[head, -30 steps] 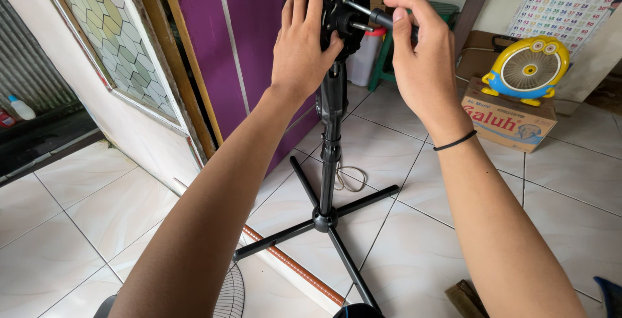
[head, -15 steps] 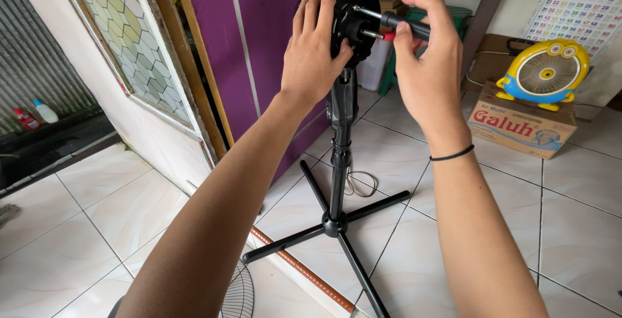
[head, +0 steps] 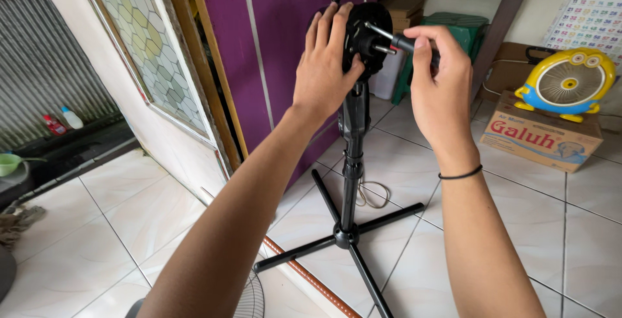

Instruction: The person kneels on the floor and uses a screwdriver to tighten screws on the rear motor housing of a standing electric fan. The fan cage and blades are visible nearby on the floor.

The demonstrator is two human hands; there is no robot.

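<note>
A black stand fan without its blades or guard stands on a cross-shaped base [head: 345,237] on the white tiled floor. My left hand [head: 322,65] grips the left side of the black motor head [head: 370,27] at the top of the pole [head: 352,156]. My right hand [head: 439,81] holds a screwdriver [head: 387,38] whose metal shaft points into the front of the motor head, just above the bare motor shaft. A black band circles my right wrist.
A purple door [head: 285,39] and a patterned glass panel [head: 149,46] stand behind the fan. A small yellow fan [head: 570,84] rests on a cardboard box [head: 551,140] at the right. A green stool [head: 453,29] is at the back. A wire fan guard [head: 249,298] lies at the bottom.
The view has shifted, so the fan now sits lower and more central. Both hands stay on the motor head and the screwdriver stays at its front.
</note>
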